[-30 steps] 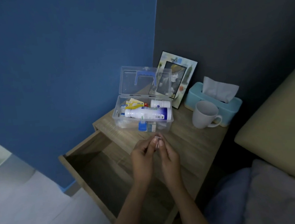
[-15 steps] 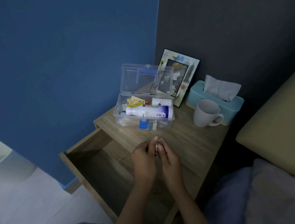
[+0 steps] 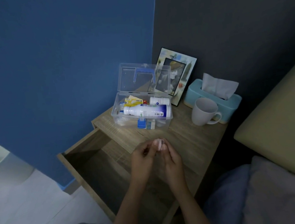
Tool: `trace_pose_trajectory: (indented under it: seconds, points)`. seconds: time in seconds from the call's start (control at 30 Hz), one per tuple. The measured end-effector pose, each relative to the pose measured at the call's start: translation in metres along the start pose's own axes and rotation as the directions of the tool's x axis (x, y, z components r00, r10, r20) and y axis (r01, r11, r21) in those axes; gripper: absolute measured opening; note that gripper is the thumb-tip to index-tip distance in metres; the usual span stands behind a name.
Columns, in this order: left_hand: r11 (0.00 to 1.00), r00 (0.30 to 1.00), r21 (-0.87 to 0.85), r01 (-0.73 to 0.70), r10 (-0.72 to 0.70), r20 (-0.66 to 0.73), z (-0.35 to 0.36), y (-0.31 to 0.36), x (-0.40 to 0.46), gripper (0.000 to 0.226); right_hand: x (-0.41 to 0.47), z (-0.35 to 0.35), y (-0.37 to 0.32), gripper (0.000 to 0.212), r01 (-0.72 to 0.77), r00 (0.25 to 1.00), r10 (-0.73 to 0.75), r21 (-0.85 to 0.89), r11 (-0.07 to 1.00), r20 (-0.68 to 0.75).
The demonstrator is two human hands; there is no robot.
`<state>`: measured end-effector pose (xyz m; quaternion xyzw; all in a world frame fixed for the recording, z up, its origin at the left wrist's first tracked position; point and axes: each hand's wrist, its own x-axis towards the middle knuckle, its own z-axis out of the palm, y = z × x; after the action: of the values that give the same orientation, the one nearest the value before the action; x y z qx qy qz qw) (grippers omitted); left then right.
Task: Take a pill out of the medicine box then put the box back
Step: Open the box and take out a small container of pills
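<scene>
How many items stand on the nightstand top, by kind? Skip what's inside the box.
Medicine box, lid open: 1
Picture frame: 1
Tissue box: 1
Mug: 1
Total: 4

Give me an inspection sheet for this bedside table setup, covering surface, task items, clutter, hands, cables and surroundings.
Surface: wooden nightstand, its drawer pulled open, inside dark.
Job's things: clear medicine box on the top at the back, lid up; white bottles and packets inside.
Clutter: white mug, teal tissue box behind it, picture frame leaning on the wall.
Hands: left hand and right hand close together over the front edge, fingertips pinching a small pale item; too blurred to identify.
Cables: nothing seen.
Surroundings: blue wall on the left, dark wall behind, bed on the right.
</scene>
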<state>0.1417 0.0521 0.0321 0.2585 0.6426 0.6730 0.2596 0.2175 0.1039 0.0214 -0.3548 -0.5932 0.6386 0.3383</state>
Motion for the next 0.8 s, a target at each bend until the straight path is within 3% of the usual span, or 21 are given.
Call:
trace_pose_trajectory:
  seconds: [0.1, 0.27, 0.6, 0.7, 0.8]
  points:
    - [1.0, 1.0, -0.001, -0.01, 0.01, 0.018, -0.003, 0.0, 0.0, 0.025, 0.001, -0.001, 0.001, 0.035, 0.006, 1.0, -0.006, -0.008, 1.0, 0.003]
    - [0.999, 0.999, 0.042, 0.029, -0.027, -0.032, 0.002, 0.0, 0.001, 0.013, 0.0, -0.002, 0.005, 0.035, 0.008, 1.0, -0.008, -0.018, 1.0, 0.014]
    - [0.999, 0.999, 0.015, 0.049, -0.049, 0.015, 0.001, 0.004, -0.001, 0.021, -0.002, -0.003, 0.001, 0.031, 0.007, 1.0, -0.008, 0.057, 0.998, 0.011]
    - [0.999, 0.995, 0.046, -0.007, 0.002, 0.1, -0.002, 0.006, 0.0, 0.035, 0.0, -0.005, 0.002, 0.028, -0.013, 1.0, 0.012, 0.116, 0.993, 0.015]
    - [0.999, 0.987, 0.049, -0.019, 0.011, 0.163, -0.003, 0.009, 0.002, 0.032, 0.002, -0.008, 0.005, 0.03, -0.059, 0.998, 0.058, 0.192, 0.98, 0.012]
